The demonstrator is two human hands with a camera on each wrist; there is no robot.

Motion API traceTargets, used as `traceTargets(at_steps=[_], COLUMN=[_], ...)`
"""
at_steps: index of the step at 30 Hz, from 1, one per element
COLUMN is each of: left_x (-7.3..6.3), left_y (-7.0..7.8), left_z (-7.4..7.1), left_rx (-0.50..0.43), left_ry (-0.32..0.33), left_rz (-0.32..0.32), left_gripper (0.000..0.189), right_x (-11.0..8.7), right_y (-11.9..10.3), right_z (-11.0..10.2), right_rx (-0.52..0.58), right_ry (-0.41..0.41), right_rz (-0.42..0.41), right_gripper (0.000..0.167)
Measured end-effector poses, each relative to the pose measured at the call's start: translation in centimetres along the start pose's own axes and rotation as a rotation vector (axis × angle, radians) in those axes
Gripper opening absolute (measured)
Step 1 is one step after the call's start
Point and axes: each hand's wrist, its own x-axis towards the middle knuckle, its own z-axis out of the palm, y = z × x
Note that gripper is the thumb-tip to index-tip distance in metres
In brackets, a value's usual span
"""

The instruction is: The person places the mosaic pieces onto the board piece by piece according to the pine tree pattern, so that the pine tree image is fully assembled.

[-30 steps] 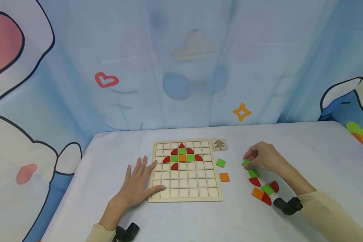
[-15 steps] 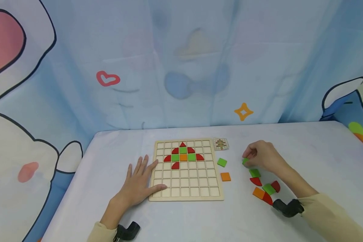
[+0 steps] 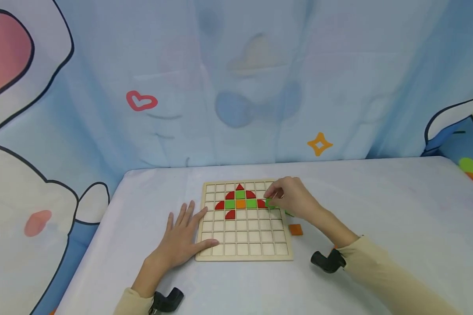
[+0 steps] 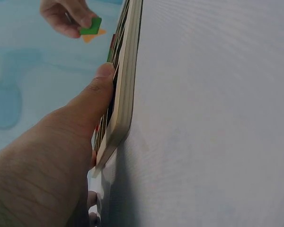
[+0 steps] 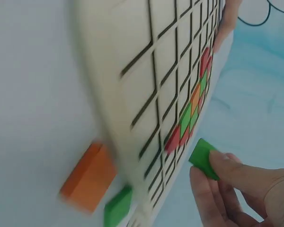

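Observation:
A wooden grid board [image 3: 245,249] lies on the white-covered table. Set in its upper cells are green square tiles [image 3: 230,204], an orange tile [image 3: 240,204] and red pieces with curved sides [image 3: 230,215], under a red triangle [image 3: 240,187] at the top. My left hand [image 3: 177,247] rests on the board's left edge, fingers spread and thumb over the lower left corner. Between thumb and fingers my right hand [image 3: 293,199] pinches a green square tile [image 5: 203,158], held above the board's right side in the right wrist view.
An orange square tile [image 3: 296,229] lies just right of the board, with another green tile [image 5: 117,208] close by, mostly covered by my right hand in the head view. My right arm hides other loose pieces. A patterned curtain [image 3: 252,87] hangs behind the table.
My right hand has carried the green tile leftward from the loose pieces to over the board's right side. The picture card is now hidden behind it. My left hand stays in place.

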Motion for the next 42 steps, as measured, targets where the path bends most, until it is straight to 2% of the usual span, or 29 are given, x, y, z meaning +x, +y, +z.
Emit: traceTargets(at_steps=[7,12,15,18,30,37,42], left_x=[0.2,0.1,0.1,0.1,0.1,0.2,0.1], left_y=[0.3,0.5,0.5,0.6,0.5,0.3,0.1], left_z=[0.2,0.2,0.2,0.2,0.1,0.0,0.1], left_rx=[0.005,0.011,0.006,0.006,0.028,0.031,0.041], left_ry=[-0.001,-0.010,-0.009,-0.007,-0.004,0.007,0.003], left_rz=[0.000,-0.001,0.006,0.004,-0.012,-0.009,-0.015], left_gripper=[0.094,0.094,0.093,0.093,0.094,0.095,0.094], right_x=[1.8,2.5,2.6,2.7,2.8,2.8,2.9], right_y=[-1.4,-1.5,-1.5,-1.6,-2.9,-4.0,-4.1], right_z=[2.9,4.2,4.7,5.0,5.6,5.9,6.4], right_rx=[0.083,0.117,0.106,0.085,-0.014,-0.096,-0.154], right_ry=[-0.080,-0.142,-0.154,-0.162,-0.162,-0.182,-0.162], right_rz=[-0.057,-0.027,0.014,0.022,-0.033,-0.003,-0.032], right_gripper=[0.011,0.011,0.011,0.012,0.013,0.014,0.012])
